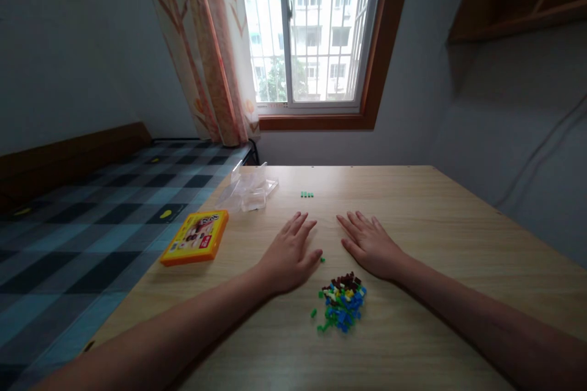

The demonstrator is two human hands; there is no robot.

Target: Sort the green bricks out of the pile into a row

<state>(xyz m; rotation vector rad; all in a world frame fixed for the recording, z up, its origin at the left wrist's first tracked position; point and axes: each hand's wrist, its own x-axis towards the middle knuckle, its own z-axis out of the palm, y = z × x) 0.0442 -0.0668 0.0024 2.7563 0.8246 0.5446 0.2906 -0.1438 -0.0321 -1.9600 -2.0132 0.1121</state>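
Observation:
Both hands lie palm down on the wooden table (257, 342), fingers spread, with nothing held in them. My left hand (291, 253) is left of a heap of tiny building bricks (343, 305) in blue, green, dark brown and yellow. Close by its thumb tip lies one loose green brick (323, 260); another green brick (313, 313) sits at the heap's left side. My right hand (369, 244) rests just beyond the heap, to the right. Farther back, several small green bricks (307, 194) stand in a short row, apart from both hands.
An orange and yellow box (197, 237) is at the table's left edge. Behind it stand clear plastic trays (250, 189). A bed with a checked cover (92, 226) adjoins the table on the left. A window (316, 30) and a flowered curtain (206, 43) are beyond.

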